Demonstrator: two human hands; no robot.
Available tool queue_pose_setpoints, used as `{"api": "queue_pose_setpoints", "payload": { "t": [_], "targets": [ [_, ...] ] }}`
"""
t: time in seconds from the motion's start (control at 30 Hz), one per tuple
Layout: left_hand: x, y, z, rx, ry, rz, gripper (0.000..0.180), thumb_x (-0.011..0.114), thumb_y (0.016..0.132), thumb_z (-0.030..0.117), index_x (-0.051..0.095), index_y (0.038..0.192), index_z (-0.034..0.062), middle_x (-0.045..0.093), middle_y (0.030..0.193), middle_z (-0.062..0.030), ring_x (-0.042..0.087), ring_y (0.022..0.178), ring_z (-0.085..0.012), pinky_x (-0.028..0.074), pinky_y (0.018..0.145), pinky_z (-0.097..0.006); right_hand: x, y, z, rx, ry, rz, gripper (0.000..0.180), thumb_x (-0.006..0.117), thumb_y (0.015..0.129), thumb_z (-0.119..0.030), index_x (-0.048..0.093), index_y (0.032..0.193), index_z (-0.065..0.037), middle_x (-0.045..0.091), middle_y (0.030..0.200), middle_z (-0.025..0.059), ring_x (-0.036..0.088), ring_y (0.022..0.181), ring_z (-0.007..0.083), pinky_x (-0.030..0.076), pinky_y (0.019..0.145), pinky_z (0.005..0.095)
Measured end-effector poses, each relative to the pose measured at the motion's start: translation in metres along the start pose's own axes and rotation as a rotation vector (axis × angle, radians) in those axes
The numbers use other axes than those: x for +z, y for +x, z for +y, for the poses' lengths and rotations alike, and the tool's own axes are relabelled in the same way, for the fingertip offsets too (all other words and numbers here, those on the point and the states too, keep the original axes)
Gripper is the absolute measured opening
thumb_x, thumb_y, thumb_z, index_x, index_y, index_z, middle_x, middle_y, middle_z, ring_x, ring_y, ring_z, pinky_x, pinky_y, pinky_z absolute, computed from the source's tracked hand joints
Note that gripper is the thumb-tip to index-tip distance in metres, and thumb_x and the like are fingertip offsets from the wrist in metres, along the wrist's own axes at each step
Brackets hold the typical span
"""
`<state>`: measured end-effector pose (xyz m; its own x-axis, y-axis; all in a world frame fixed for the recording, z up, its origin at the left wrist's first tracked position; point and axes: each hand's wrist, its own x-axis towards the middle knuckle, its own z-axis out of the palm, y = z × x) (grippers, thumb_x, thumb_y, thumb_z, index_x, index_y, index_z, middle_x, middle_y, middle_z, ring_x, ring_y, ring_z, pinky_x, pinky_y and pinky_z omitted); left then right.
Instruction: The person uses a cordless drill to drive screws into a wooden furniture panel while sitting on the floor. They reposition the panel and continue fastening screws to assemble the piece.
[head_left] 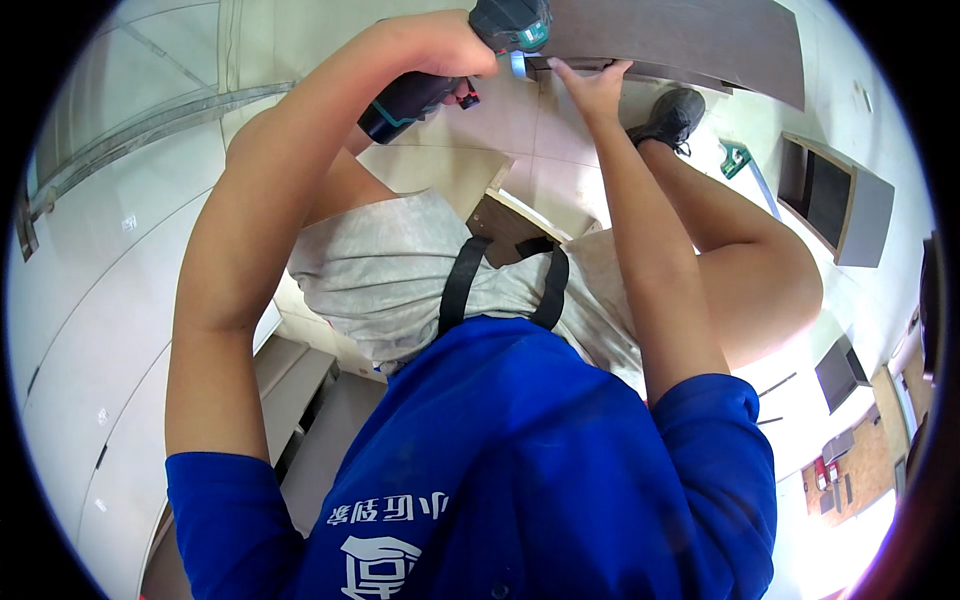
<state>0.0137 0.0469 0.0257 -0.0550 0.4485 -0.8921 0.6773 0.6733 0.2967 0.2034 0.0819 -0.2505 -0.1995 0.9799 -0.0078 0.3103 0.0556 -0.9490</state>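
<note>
**Power drill pressed to the edge of a dark panel**

The left hand (440, 45) is clenched around the handle of a black and teal power drill (470, 60), whose body juts out past the knuckles on both sides: the battery end points down and left of the fist, and the motor head sits just right of it at the top of the view. The drill's nose meets the near edge of a dark brown panel (690, 40) that runs along the upper right. The right hand (592, 85) lies just beside the drill head, fingers spread and pressed flat against the underside of that same panel edge (not closed on anything). Beyond the right forearm, a dark shoe (672, 115) rests on the pale tiled floor (500, 120). Farther right a small open cabinet box (840, 205) stands on the floor, well apart from both hands.
</note>
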Motion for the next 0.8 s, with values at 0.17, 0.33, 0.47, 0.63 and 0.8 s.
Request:
{"api": "queue_pose_setpoints", "payload": {
  "t": [0.17,0.33,0.47,0.63,0.8],
  "targets": [
    [-0.004,0.001,-0.001,0.008,0.085,-0.028,0.014,0.064,0.084,0.014,0.072,0.081,0.0019,0.067,0.068,-0.0099,0.063,0.054,-0.0189,0.050,0.052,-0.036,-0.015,0.023,0.025,0.099,0.180,-0.126,0.091,0.094,0.062,-0.040,0.051,0.127,0.006,0.064,0.122,0.0175,0.060,0.114,0.0293,0.046,0.100,0.0385],
    [-0.006,0.008,-0.003,0.043,0.049,-0.035,0.015,0.064,0.084,0.015,0.071,0.080,0.0022,0.067,0.066,-0.0085,0.064,0.055,-0.0188,0.049,0.053,-0.036,-0.041,0.044,0.044,0.023,0.209,-0.334,0.069,0.092,0.069,-0.031,0.060,0.120,0.004,0.067,0.119,0.0135,0.061,0.112,0.0250,0.048,0.098,0.0368],
    [-0.008,-0.009,0.004,0.035,0.003,-0.004,0.014,0.067,0.082,0.016,0.071,0.081,0.0022,0.066,0.064,-0.0077,0.063,0.054,-0.0183,0.050,0.054,-0.035,-0.053,0.057,0.037,0.016,0.122,-0.565,0.062,0.090,0.074,-0.030,0.063,0.121,0.000,0.068,0.116,0.0118,0.062,0.110,0.0229,0.049,0.095,0.0343],
    [-0.005,0.000,-0.006,0.074,-0.047,-0.012,0.014,0.069,0.081,0.017,0.071,0.083,0.0024,0.067,0.065,-0.0079,0.064,0.055,-0.0180,0.050,0.054,-0.033,-0.069,0.076,0.029,0.064,-0.140,-0.798,0.070,0.087,0.076,-0.039,0.060,0.126,0.002,0.064,0.124,0.0144,0.057,0.118,0.0249,0.045,0.101,0.0338],
    [-0.004,0.002,-0.006,0.044,-0.026,-0.015,0.014,0.068,0.081,0.016,0.071,0.083,0.0024,0.067,0.065,-0.0081,0.064,0.055,-0.0183,0.051,0.054,-0.034,-0.064,0.069,0.005,0.163,-0.182,-0.846,0.071,0.087,0.075,-0.040,0.060,0.127,0.000,0.063,0.127,0.0141,0.056,0.118,0.0258,0.043,0.103,0.0349]
  ]
}}
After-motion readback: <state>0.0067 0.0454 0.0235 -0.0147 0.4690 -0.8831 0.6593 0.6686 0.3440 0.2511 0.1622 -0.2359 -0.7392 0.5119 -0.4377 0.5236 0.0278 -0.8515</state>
